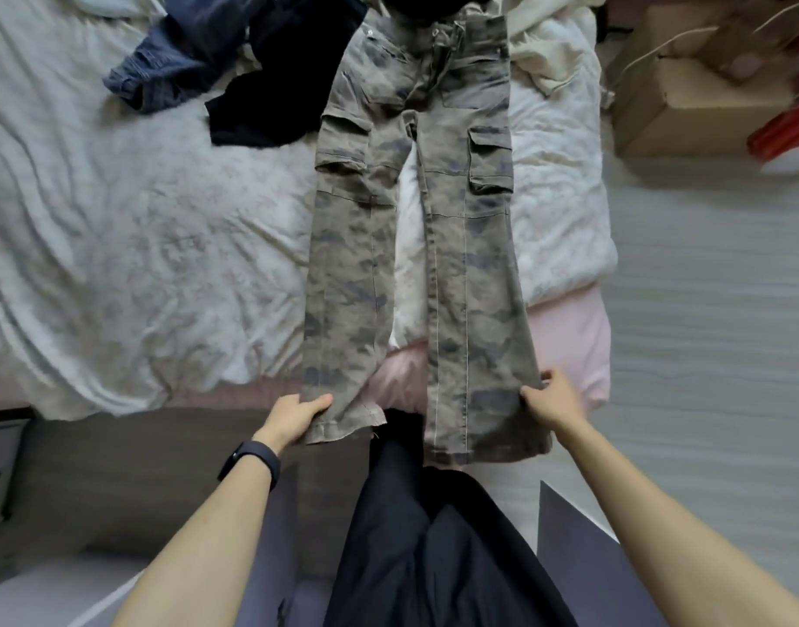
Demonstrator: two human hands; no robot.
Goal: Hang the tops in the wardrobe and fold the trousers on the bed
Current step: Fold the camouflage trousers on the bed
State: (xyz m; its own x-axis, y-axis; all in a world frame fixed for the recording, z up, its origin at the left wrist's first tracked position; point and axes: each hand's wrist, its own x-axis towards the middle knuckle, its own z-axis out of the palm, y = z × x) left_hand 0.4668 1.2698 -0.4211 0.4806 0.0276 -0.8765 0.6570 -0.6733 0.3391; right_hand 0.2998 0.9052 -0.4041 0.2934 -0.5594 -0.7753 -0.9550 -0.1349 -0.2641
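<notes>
Down by the hems, the left hand holds the end of one leg of the camo trousers and the right hand pinches the side of the other leg. From there the trousers lie flat on the bed, waist at the far end, hems hanging off the near edge. It looks best to pull both legs smooth, then lay one leg on top of the other.

Olive-grey camouflage cargo trousers; pale floral-print crinkled duvet; plain pink bedsheet. Navy pinstriped crumpled garment; cream rumpled garment; black wristband.
</notes>
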